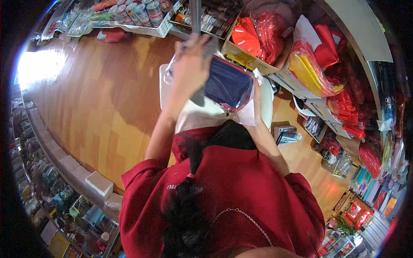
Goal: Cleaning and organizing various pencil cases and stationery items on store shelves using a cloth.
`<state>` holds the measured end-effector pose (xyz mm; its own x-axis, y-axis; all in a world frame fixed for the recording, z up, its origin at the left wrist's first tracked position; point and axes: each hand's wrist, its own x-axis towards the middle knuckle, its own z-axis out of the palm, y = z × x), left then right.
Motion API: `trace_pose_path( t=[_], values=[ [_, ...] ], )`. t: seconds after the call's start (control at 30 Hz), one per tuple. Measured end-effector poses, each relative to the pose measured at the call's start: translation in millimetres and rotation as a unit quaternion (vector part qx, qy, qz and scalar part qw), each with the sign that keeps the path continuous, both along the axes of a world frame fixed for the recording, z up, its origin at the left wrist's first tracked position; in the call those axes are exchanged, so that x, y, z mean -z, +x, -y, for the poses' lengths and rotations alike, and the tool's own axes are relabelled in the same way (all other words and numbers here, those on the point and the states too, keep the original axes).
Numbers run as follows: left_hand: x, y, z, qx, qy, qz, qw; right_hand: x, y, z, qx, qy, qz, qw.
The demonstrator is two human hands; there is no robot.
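A dark blue pouch [230, 84] with red edging, partly under clear plastic, lies in front of me. Along its right edge, my right hand [257, 96] grips it, its thumb out of sight. White paper or film [247, 113] shows beside that wrist. My left hand [193, 69] is motion-blurred over the pouch's left end, fingers pointing away from me. Clear plastic [169, 71] shows just left of it; whether the fingers hold it I cannot tell. Beneath is a white surface with rounded edges [165, 92], partly hidden by my arms.
A cardboard box [245, 59] with red items in plastic stands just beyond the pouch. A white basket [158, 31] of cylindrical containers sits at the far side. Packed shelves [342, 125] curve along the right. A white box [99, 184] rests on the ledge at left. A grey pole [195, 16] rises ahead.
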<state>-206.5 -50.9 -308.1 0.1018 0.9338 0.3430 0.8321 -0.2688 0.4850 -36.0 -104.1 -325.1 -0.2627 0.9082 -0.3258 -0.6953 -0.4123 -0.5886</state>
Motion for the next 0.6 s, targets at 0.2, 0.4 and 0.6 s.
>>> trace_pose_path(
  t=[0.2, 0.4, 0.6],
  values=[
    [1.4, 10.5, 37.3, -0.018, -0.015, 0.039, 0.999, 17.6, -1.2, 1.6, 0.018, -0.014, -0.121, 0.992],
    [-6.1, 63.9, 62.8, 0.162, 0.033, -0.043, 0.985, 27.0, -7.9, 12.2, 0.083, 0.161, -0.183, 0.966],
    [-1.2, -24.1, -8.5, -0.071, -0.028, 0.019, 0.997, 10.4, -1.0, -7.4, 0.037, -0.027, -0.037, 0.998]
  ],
)
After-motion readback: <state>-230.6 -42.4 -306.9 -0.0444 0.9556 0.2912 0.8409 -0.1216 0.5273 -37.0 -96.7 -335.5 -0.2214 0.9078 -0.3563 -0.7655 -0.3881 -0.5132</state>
